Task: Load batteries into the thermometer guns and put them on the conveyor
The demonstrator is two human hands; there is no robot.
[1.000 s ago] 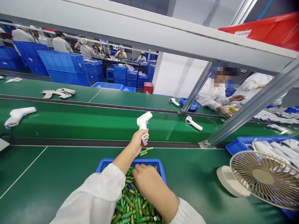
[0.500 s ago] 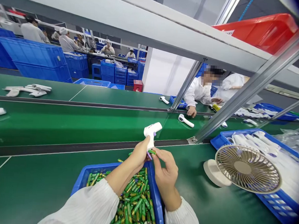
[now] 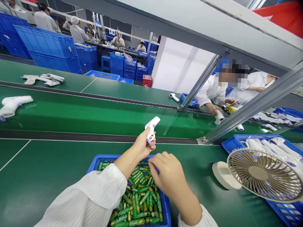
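Head view: left hand (image 3: 142, 144) grips a thermometer (image 3: 154, 121), right hand (image 3: 170, 170) apart from it

The white thermometer is held up just beyond the far rim of the battery tray (image 3: 166, 209), its head pointing up and away. Its handle end (image 3: 151, 137) is turned towards the wearer and looks open, with a small round shape inside that is too small to make out.

Half a second ago the right hand was at this end with a green battery at its fingertips; now it has come away and no battery shows there. That leaves the opening in plain sight; whether the battery is seated inside cannot be told.

The left hand is closed round the handle, firmly by the look of it. The right hand hangs over the tray's far right corner, palm down, fingers bent and thumb near the fingertips, partly open at most. Whether it pinches anything cannot be told.

Below, green batteries (image 3: 142, 198) fill the tray, which sits on the desk (image 3: 53, 183). A fan (image 3: 258, 173) stands to the right, before a blue bin (image 3: 231, 143) of white pieces. Across the belt (image 3: 90, 118), a co-worker's hand (image 3: 212, 108) now has a blurred white device (image 3: 219, 117).
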